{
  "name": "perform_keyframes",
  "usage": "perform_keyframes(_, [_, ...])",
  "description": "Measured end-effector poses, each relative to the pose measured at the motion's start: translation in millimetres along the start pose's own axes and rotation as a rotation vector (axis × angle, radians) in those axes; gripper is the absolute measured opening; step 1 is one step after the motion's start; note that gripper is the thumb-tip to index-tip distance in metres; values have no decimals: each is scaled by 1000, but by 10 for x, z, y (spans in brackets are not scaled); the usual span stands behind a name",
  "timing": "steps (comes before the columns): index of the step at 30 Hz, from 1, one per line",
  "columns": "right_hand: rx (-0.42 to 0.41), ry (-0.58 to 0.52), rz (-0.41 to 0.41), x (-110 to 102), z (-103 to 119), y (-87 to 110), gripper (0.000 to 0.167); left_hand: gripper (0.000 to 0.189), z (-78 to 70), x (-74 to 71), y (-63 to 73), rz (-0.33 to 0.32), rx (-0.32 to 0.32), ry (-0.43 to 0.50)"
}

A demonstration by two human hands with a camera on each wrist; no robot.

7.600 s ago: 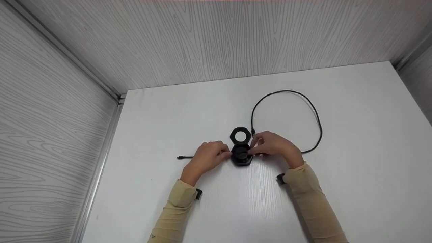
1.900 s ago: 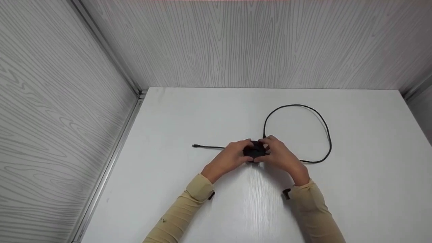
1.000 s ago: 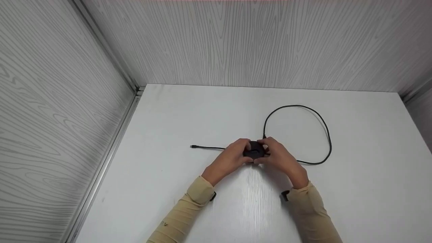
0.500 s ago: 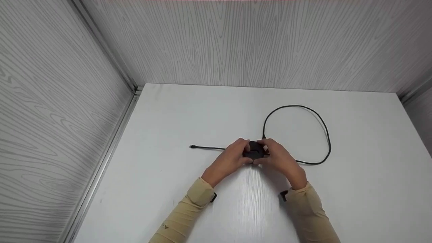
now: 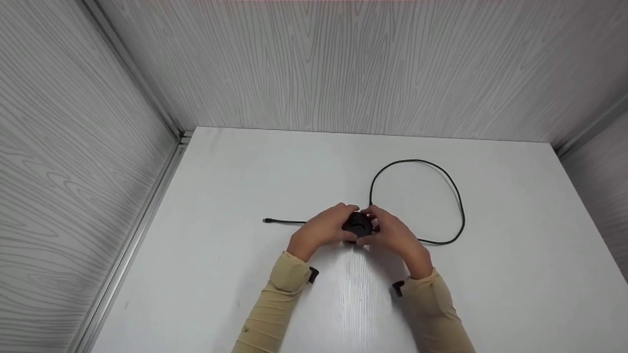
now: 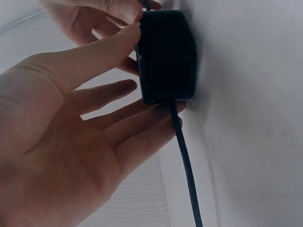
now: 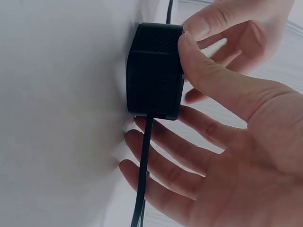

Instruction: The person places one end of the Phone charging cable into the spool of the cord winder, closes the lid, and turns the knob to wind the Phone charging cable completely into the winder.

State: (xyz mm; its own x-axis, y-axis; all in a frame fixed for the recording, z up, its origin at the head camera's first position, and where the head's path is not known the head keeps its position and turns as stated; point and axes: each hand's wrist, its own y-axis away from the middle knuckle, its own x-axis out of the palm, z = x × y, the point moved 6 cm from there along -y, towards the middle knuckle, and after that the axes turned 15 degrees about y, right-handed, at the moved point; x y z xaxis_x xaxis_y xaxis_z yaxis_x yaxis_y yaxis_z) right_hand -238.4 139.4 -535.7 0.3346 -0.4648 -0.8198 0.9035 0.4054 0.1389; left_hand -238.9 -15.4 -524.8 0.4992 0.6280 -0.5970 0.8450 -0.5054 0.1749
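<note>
A small black hexagonal cable case (image 5: pixel 358 224) lies on the white table between both hands, its lid folded down. My left hand (image 5: pixel 326 228) grips its left side, thumb at the near edge and fingers round the far edge. From the right, my right hand (image 5: pixel 390 233) holds it the same way, and the two thumb tips meet at the lid's edge. Seen in the left wrist view, the case (image 6: pixel 168 56) has a black cable (image 6: pixel 187 165) coming out of its side. Another stretch of cable (image 7: pixel 143 175) leaves the case's opposite side in the right wrist view.
To the right, the cable (image 5: pixel 460 196) makes a wide loop on the table and runs back toward the case. A short length with a plug (image 5: pixel 268 220) sticks out to the left. Grey wood-grain panels (image 5: pixel 314 68) stand behind and at the sides of the table.
In the oldest frame the case's ring-shaped lid was flipped back; it has since been folded down. Both hands moved from its sides to grip round it. Lately the camera view has shifted slightly.
</note>
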Motion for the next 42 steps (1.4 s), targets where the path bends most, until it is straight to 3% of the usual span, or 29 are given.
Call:
perform_keyframes(8, [-50, -48, 56, 12, -27, -17, 62, 59, 98, -54, 17, 35, -9, 99])
perform_keyframes(16, [-52, -27, 40, -32, -34, 23, 60, 63, 152, -56, 51, 36, -6, 188])
perform_keyframes(27, [-58, -7, 48, -33, -31, 8, 60, 66, 185, -91, 45, 44, -31, 199])
perform_keyframes(33, [-56, 6, 76, 13, -30, 31, 74, 56, 218, -170, 137, -9, -72, 121])
perform_keyframes(38, [-70, 148, 28, 89, 72, 26, 99, 30, 203, -229, 189, -93, -79, -71])
perform_keyframes(42, [-56, 231, -22, 159, 131, 10, 94, 20, 188, -178, 136, -102, -68, -210])
